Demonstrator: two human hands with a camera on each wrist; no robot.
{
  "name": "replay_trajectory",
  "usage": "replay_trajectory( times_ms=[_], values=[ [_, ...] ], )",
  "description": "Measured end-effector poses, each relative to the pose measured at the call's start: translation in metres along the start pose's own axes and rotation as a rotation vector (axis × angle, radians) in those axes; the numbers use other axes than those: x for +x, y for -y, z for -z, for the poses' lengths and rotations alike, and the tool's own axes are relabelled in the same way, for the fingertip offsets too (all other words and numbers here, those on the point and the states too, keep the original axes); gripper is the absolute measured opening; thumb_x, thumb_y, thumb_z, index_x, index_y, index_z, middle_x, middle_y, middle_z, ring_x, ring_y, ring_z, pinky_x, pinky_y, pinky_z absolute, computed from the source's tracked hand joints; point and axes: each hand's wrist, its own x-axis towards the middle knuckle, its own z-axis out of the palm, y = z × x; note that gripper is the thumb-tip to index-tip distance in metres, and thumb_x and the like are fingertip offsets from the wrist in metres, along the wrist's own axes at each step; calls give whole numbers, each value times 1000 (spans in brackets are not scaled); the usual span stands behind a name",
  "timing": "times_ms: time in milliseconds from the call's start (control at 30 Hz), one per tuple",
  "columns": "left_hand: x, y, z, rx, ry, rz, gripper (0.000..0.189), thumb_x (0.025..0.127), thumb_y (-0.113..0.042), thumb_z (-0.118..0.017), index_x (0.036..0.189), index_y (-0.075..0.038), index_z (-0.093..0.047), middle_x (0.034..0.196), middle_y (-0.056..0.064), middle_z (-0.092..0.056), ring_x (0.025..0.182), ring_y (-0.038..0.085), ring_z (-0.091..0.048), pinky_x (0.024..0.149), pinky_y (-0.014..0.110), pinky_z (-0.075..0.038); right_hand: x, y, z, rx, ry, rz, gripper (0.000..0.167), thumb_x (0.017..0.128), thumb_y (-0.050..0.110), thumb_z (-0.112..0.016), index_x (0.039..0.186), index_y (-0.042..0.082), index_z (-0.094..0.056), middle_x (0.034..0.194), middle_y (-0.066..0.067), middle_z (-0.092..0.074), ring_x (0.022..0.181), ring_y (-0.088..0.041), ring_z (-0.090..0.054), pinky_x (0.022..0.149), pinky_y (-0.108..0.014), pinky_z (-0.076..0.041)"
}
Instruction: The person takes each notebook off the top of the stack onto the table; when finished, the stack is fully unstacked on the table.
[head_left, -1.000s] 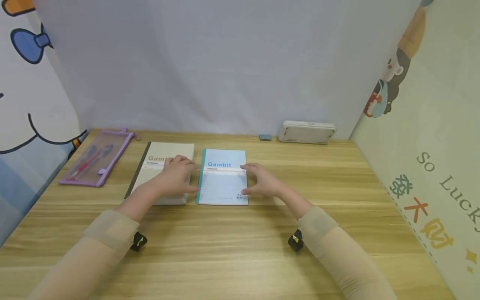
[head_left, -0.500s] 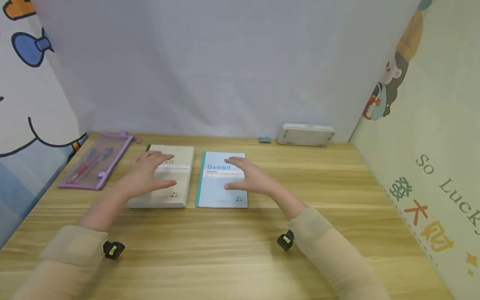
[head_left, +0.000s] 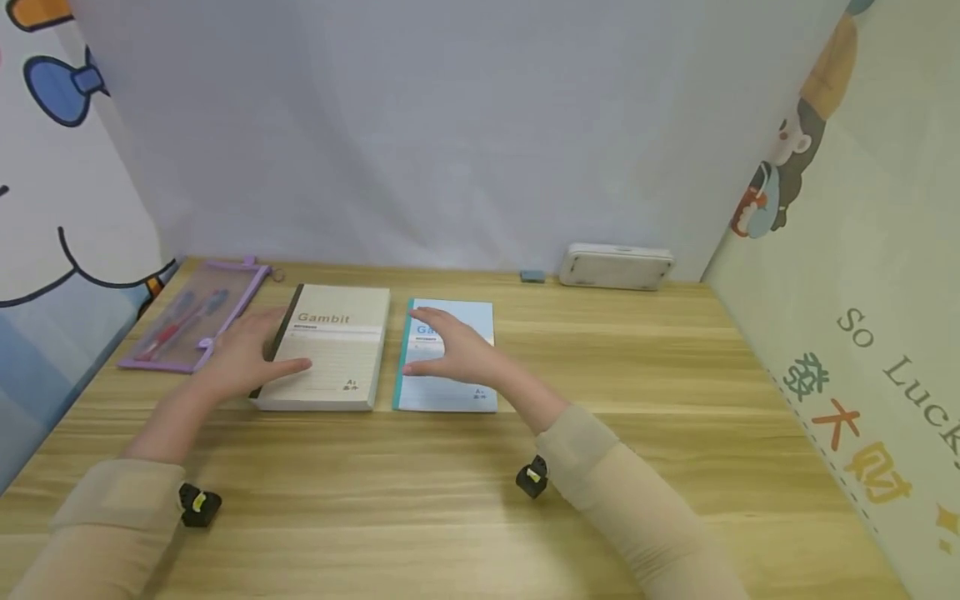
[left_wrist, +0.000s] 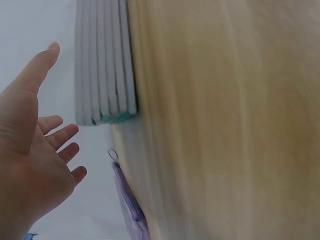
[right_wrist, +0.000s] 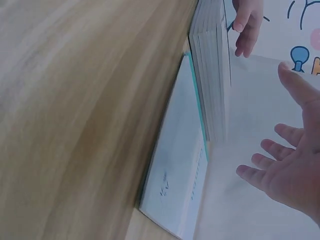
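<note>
L grip (head_left: 242, 358) & R grip (head_left: 463, 354) both shifted left, spread wide, holding nil, & I reckon an uneven squeeze could fan the notebook stack (head_left: 339, 352) btwn 'em.

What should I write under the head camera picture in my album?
Left hand at a notebook stack, right hand above a blue notebook.

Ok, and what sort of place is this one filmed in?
Probably a staged study desk, judging by the notebooks and pen pouch lying on a wood-grain table, with a plain pale backdrop right behind it.
</note>
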Motion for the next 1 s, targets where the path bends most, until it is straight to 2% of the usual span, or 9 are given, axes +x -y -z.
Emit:
replay_trajectory(
  times_ms=[100, 200, 300, 400, 567, 1000],
  values=[
    [-1, 8, -2, -45, 12, -5, 103, 80, -55, -68, 145, 9, -21, 145, 35, -26, 133, 53, -20, 103, 69, -15, 7, -1, -13, 42, -6, -6, 84, 84, 40, -70, 150, 15, -24, 155, -4, -24, 143, -20, -21, 113, -38, -25],
    [-2, 12, -4, -76, 54, 9, 103, 81, -53, -68, 145, 12, -19, 143, 37, -27, 132, 53, -22, 105, 65, -19, 13, -2, -27, 55, 3, -9, 85, 84, 41, -69, 150, 12, -25, 154, -4, -27, 143, -21, -22, 114, -37, -24],
    [-3, 14, -6, -81, 108, 48, 105, 81, -57, -65, 146, 10, -18, 143, 38, -25, 130, 55, -23, 103, 66, -21, 20, -3, -39, 29, 19, -6, 83, 86, 43, -67, 149, 10, -25, 154, -5, -28, 142, -21, -24, 114, -35, -24],
    [-3, 15, -6, -84, 133, 65, 104, 81, -60, -63, 147, 8, -18, 144, 38, -23, 130, 55, -22, 102, 67, -22, 26, -4, -47, 11, 19, 9, 78, 88, 41, -64, 149, 9, -27, 154, -6, -29, 142, -21, -25, 114, -35, -23],
    [-3, 19, -5, -97, 123, 61, 103, 80, -59, -65, 147, 6, -20, 145, 37, -23, 131, 56, -20, 102, 69, -20, 34, -2, -57, 30, 21, 15, 73, 90, 40, -62, 149, 12, -28, 154, -7, -27, 142, -22, -25, 114, -35, -23],
    [2, 25, -4, -140, 128, 54, 104, 79, -57, -67, 146, 7, -20, 144, 37, -25, 131, 55, -22, 102, 67, -22, 41, 15, -70, 3, 4, -96, 72, 88, 41, -64, 147, 12, -33, 153, -9, -29, 140, -24, -28, 112, -35, -27]
  ],
)
